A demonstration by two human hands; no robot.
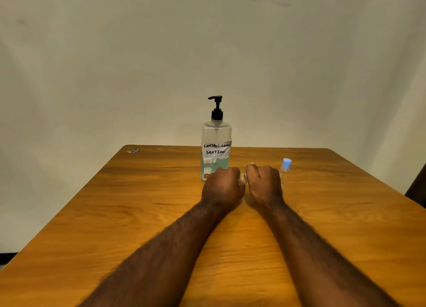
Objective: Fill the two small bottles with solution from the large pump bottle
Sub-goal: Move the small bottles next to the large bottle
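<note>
Near the far edge of the table (pixel 138 214) stands the pump bottle (pixel 216 143), partly full. Just in front, the left hand (pixel 222 186) and the right hand (pixel 265 184) curl their fingers round a small clear bottle (pixel 242 179), probably opening it. The blue-capped bottle (pixel 285 168) stands just right of them, closed. Next, the opened mouth must come under the spout (pixel 211 97).

There was one large pump bottle (pixel 216 140). Small bottles numbered two: a blue-capped small bottle (pixel 285 168) at the right and a second small bottle (pixel 242 179), mostly hidden between two hands, the left hand (pixel 222 186) and the right hand (pixel 265 182). There was one worktop (pixel 138 214).
</note>
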